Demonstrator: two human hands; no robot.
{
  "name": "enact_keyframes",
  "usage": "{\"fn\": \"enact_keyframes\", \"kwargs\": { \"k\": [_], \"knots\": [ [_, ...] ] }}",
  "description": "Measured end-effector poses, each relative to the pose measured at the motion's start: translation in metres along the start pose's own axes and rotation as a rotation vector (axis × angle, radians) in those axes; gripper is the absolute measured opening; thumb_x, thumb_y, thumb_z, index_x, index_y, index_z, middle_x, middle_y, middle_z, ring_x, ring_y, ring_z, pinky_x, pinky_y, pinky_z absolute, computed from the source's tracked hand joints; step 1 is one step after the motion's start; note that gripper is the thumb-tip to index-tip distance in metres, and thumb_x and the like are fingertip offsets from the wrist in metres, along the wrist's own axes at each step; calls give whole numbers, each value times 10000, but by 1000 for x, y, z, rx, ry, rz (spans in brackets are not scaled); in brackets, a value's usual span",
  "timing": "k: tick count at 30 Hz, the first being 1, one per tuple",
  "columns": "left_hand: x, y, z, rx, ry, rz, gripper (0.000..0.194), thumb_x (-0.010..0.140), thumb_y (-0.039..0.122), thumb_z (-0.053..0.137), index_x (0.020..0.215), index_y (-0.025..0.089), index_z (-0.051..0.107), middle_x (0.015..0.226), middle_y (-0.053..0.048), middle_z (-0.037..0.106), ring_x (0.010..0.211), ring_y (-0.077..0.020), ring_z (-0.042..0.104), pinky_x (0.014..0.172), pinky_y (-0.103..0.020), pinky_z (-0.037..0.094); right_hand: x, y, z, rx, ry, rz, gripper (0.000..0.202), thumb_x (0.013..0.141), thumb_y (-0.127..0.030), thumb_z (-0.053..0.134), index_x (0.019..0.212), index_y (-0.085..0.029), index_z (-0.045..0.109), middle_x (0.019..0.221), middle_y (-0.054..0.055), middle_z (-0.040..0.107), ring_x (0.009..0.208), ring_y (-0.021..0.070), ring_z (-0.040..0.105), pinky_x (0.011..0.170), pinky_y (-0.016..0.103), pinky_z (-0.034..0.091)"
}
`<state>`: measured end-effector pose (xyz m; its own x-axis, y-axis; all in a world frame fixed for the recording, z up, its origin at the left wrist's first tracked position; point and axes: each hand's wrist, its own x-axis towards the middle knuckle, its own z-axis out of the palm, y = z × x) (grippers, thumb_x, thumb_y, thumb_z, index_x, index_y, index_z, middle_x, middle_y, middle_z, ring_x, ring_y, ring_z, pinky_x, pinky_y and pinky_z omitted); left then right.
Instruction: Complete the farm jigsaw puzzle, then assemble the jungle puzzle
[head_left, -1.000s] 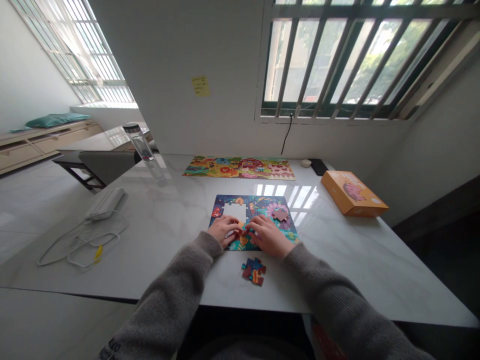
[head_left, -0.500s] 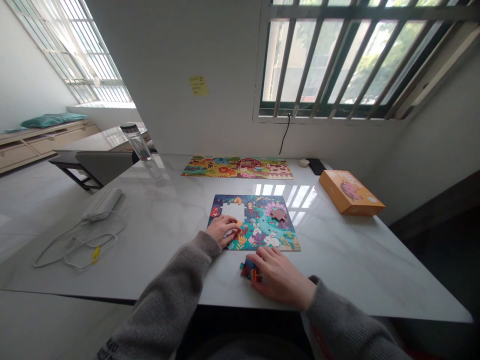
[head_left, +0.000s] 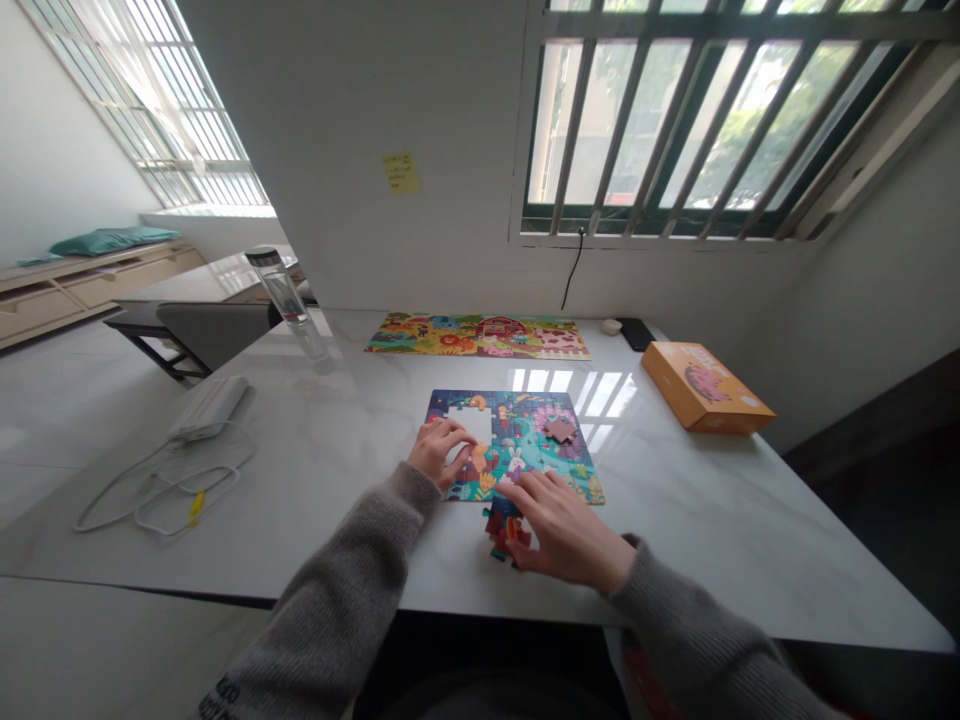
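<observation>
On the table lies a colourful jigsaw puzzle with rabbits, with a white gap in its upper left part. My left hand rests at the puzzle's left edge, fingers slightly bent and apart just below the gap, holding nothing that I can see. My right hand is in front of the puzzle's near edge, with thumb and fingers around a joined chunk of puzzle pieces, dark blue, red and orange. Its right side is hidden by the hand. A loose brown puzzle piece lies on the puzzle's right part.
Behind lies a long farm-animal puzzle. An orange box and a black phone are at the right. A glass bottle stands at the back left, and a white device with a cable lies at the left.
My right hand has moved up slightly, its fingertips now over the puzzle's near edge, and more of the chunk shows. My left hand has shifted slightly left, its fingers a little more raised.
</observation>
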<state>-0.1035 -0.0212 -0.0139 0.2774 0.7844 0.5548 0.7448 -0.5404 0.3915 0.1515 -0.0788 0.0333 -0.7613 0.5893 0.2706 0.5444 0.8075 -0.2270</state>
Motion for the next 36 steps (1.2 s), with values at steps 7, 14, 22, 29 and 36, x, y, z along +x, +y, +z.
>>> {"fn": "enact_keyframes", "kwargs": {
  "k": [7, 14, 22, 29, 36],
  "knots": [
    [6, 10, -4, -391, 16, -186, 282, 922, 416, 544, 925, 174, 690, 863, -54, 717, 829, -205, 652, 817, -346, 500, 52, 35, -5, 28, 244, -22, 523, 851, -264, 644, 1344, -200, 481, 1117, 125, 574, 1025, 294, 534, 896, 456, 466],
    [8, 9, 2, -710, 21, -321, 412, 878, 560, 604, 944, 158, 663, 849, -54, 717, 794, -203, 676, 764, -323, 532, 76, 40, 15, 18, 337, -3, 542, 857, -271, 633, 1367, -183, 474, 1106, 133, 566, 1009, 300, 523, 878, 457, 476],
    [7, 11, 6, -641, 71, -308, 348, 862, 508, 663, 899, 161, 666, 800, -49, 698, 762, -188, 661, 755, -319, 525, 67, 38, 29, 180, 401, 46, 466, 916, -277, 616, 1366, -254, 496, 1084, 105, 532, 1017, 273, 539, 880, 434, 511],
    [7, 7, 5, -626, 17, -247, 337, 885, 481, 644, 953, 155, 696, 864, -69, 711, 795, -195, 664, 755, -326, 536, 64, 40, 39, 561, 461, 163, 427, 949, -207, 508, 1371, -232, 454, 904, 34, 578, 794, 182, 581, 778, 360, 523],
    [7, 9, 0, -467, 53, -125, 298, 925, 363, 578, 1136, 171, 664, 937, -74, 666, 830, -180, 644, 733, -301, 544, 66, 43, 47, 789, 409, 238, 304, 933, -240, 495, 1228, -220, 567, 886, 20, 596, 786, 158, 594, 760, 320, 526]
  ]
}}
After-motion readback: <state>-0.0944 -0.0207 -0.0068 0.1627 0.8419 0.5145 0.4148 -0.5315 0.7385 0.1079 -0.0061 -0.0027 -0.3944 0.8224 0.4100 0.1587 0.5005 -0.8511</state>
